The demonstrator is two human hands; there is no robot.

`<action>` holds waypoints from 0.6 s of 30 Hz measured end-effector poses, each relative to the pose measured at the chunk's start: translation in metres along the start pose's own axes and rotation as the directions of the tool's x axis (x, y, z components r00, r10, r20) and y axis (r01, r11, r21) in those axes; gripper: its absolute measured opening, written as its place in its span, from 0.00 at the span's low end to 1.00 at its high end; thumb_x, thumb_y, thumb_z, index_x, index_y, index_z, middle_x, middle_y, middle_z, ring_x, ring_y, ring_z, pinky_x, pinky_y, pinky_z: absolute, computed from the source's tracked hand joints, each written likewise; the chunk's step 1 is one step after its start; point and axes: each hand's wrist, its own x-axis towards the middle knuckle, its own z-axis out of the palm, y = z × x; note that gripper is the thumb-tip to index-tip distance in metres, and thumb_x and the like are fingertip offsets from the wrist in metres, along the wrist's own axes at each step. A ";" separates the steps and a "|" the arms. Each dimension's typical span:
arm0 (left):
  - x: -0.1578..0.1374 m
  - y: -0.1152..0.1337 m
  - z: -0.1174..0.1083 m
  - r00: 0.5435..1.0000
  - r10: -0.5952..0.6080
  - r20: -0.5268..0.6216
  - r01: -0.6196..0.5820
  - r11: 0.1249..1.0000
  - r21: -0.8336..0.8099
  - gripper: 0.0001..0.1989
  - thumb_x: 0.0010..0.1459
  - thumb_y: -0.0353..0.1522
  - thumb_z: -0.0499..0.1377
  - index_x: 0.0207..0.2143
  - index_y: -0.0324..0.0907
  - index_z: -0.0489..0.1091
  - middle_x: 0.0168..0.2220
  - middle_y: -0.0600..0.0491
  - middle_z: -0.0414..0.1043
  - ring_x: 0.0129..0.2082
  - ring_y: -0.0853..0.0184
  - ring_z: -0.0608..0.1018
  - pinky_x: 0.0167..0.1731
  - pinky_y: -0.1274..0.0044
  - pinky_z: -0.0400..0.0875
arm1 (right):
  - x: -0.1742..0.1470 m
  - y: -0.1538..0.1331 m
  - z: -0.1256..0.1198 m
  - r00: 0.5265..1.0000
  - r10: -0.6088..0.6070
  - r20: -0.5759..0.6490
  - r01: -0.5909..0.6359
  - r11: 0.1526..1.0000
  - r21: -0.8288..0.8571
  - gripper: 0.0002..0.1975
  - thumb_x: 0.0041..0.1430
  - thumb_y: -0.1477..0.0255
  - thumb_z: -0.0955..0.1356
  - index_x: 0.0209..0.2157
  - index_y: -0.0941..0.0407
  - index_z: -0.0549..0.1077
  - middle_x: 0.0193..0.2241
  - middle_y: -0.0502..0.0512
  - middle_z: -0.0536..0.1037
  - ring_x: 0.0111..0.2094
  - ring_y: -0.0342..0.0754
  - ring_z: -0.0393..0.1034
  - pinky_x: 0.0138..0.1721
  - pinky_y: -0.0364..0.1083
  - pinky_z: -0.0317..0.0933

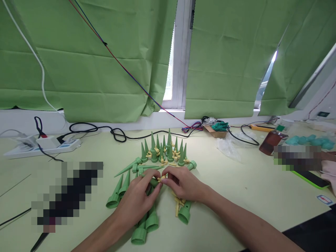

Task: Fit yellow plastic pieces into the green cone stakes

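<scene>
Nearest: loose green cones lying flat by the wrists, two wide-end-first at bottom [143,229], one more under the right forearm [185,212] with small yellow bits [179,203] beside it

Left hand [139,196] fingers pinched on a green spike [154,182], held low over the table. Its long axis looks roughly left-right, one end pointing at the right hand, though the fingers hide most of it

Right hand [183,185] thumb and forefinger closed on a small yellow piece [160,178], sitting right at the spike's end. The two hands meet fingertip to fingertip; the piece lies just right of the spike, in line with its axis. Whether the piece is already seated I can't tell, fingers cover the joint

Left of the hands: more cones flat on the table [119,190], tips pointing away and right

Just beyond the hands: cluster of upright cones [164,152], tips up, yellow parts among them

Further back: black cable [118,133] across the table, power strip [42,145] far left, small cardboard box [216,131] with teal stuff, brown bottle [271,141] at right, green curtains [105,70] over the window
</scene>
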 end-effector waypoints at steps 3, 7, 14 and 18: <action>0.000 -0.001 0.000 1.000 0.003 -0.007 -0.003 1.000 0.012 0.05 0.64 0.35 0.53 0.41 0.47 0.65 0.32 0.58 0.73 0.23 0.68 0.72 0.24 0.77 0.63 | 0.000 0.000 0.000 1.000 0.002 0.004 -0.002 1.000 -0.007 0.03 0.65 0.72 0.65 0.38 0.55 0.70 0.22 0.46 0.69 0.24 0.42 0.62 0.28 0.40 0.55; -0.001 0.000 -0.001 1.000 -0.003 -0.002 0.003 1.000 0.025 0.05 0.64 0.35 0.53 0.41 0.47 0.65 0.30 0.59 0.73 0.24 0.68 0.73 0.24 0.77 0.64 | 0.001 0.002 0.001 1.000 -0.005 -0.004 0.005 1.000 -0.020 0.03 0.65 0.73 0.65 0.36 0.56 0.69 0.23 0.47 0.70 0.23 0.42 0.61 0.28 0.40 0.55; -0.002 0.001 -0.002 1.000 -0.005 0.010 0.005 1.000 0.018 0.05 0.64 0.35 0.53 0.41 0.46 0.65 0.30 0.58 0.73 0.23 0.68 0.72 0.25 0.77 0.64 | 0.000 0.004 0.002 1.000 -0.023 -0.017 0.023 1.000 -0.005 0.04 0.65 0.73 0.65 0.34 0.56 0.69 0.22 0.46 0.68 0.21 0.41 0.59 0.26 0.40 0.54; -0.001 0.000 0.000 1.000 -0.003 0.010 0.003 1.000 0.026 0.05 0.64 0.35 0.53 0.41 0.46 0.65 0.32 0.57 0.73 0.24 0.68 0.73 0.25 0.77 0.64 | 0.000 0.003 0.001 0.999 -0.030 -0.026 0.030 1.000 0.006 0.04 0.64 0.74 0.65 0.33 0.56 0.69 0.21 0.46 0.68 0.21 0.41 0.58 0.25 0.40 0.53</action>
